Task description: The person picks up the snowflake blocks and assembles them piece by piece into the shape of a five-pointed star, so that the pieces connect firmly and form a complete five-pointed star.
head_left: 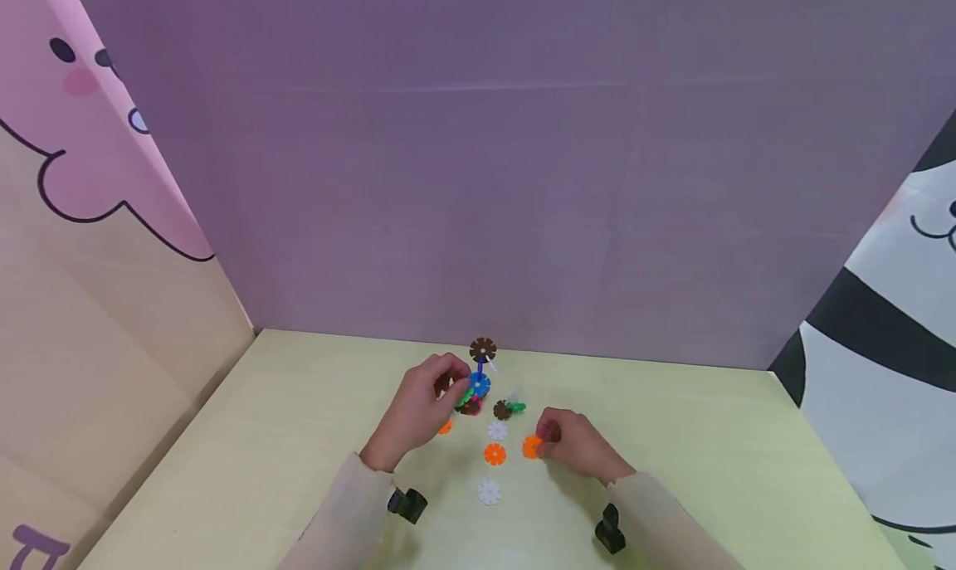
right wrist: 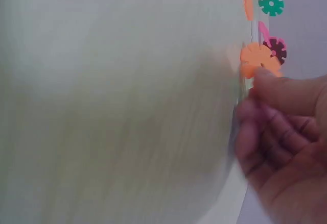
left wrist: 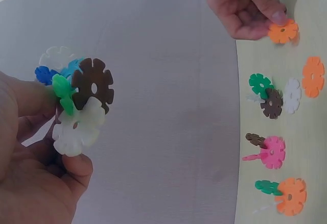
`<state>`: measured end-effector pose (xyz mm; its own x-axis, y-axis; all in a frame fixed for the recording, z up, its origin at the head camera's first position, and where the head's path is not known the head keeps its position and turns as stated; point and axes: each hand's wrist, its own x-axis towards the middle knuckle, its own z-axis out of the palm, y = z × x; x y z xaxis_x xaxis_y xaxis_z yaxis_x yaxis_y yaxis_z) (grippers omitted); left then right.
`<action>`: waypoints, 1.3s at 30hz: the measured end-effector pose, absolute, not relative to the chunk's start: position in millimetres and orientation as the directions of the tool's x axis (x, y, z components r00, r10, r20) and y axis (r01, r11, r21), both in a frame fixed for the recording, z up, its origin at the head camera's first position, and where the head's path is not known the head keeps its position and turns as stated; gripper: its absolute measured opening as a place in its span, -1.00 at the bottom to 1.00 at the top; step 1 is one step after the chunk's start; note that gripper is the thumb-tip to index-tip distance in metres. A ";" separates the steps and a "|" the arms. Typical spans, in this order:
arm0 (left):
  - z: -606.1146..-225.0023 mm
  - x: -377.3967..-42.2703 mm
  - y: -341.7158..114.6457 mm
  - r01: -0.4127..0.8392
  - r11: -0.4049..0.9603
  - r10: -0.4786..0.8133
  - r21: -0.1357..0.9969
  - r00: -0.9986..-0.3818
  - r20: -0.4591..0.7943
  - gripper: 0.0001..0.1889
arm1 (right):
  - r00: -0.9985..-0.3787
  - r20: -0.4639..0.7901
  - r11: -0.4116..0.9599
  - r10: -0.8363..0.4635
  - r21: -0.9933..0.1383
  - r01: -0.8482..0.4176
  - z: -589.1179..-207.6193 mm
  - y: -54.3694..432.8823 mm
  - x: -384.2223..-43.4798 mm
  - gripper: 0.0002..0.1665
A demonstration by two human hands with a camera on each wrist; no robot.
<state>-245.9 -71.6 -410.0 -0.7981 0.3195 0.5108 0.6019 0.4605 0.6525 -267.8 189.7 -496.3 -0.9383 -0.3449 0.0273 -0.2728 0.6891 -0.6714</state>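
My left hand [head_left: 420, 404] holds up a cluster of joined notched plastic discs [left wrist: 102, 83], pinched between thumb and fingers. White, brown, green and blue discs show in it in the left wrist view, slotted together at angles. On the other side, my right hand [head_left: 586, 447] pinches a single orange notched disc [right wrist: 255, 54] by its edge, low over the table. Between the hands lie a loose orange disc [head_left: 495, 454] and a white disc [head_left: 497, 431]. Another white disc [head_left: 489, 493] is nearer to me.
Small joined groups stand along the table [head_left: 672, 470]: brown with green [left wrist: 272, 104], pink with brown [left wrist: 274, 152], and orange with green [left wrist: 291, 203]. A purple-grey backdrop [head_left: 478, 180] rises behind the table, with printed cartoon panels at both sides.
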 end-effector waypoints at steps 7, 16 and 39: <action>-412.5 -246.0 -69.9 0.606 0.449 0.339 0.656 -0.795 0.502 -0.97 | -0.919 0.238 0.557 -0.316 -0.738 -0.382 -467.7 188.7 -246.5 -0.81; -411.7 -242.5 -63.1 0.596 0.413 0.384 0.688 -0.799 0.462 -0.95 | -0.794 0.563 0.362 -0.231 -0.708 -0.607 -408.9 174.0 -216.7 -0.76; -396.8 -230.7 -53.9 0.667 0.358 0.477 0.654 -0.733 0.485 -0.91 | -0.773 0.606 0.372 -0.187 -0.685 -0.627 -388.9 165.9 -202.8 -0.74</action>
<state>-230.7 -53.9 -396.8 -0.7325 0.4774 0.4853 0.6665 0.3580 0.6539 -202.8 165.9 -388.9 -0.7734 -0.1873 0.6056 -0.6265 0.3717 -0.6851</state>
